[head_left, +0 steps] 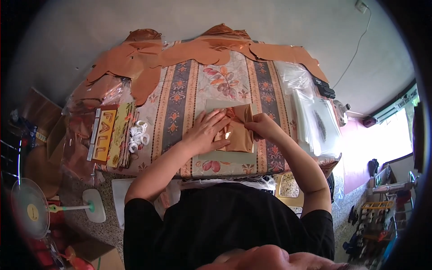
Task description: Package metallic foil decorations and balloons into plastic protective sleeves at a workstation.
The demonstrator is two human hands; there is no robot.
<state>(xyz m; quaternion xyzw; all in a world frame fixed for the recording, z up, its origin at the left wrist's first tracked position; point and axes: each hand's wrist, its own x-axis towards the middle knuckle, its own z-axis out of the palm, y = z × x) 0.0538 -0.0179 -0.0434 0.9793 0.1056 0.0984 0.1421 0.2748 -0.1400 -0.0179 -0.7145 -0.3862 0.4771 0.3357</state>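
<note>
You can pass over the bare tablecloth (180, 85) ahead of the packet (240, 141) as far as the brown sheets (193, 54). White loops (137, 136) and cards (102, 135) obstruct your left; on your right, a strip of cloth separates your right hand (263, 128) from the clear bags (308, 119).

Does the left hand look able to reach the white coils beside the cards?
Probably yes: the white coils lie uncovered, with only tablecloth showing between them and the left hand. That hand rests on the copper-coloured sheet, though, so it would first have to lift off.
</note>
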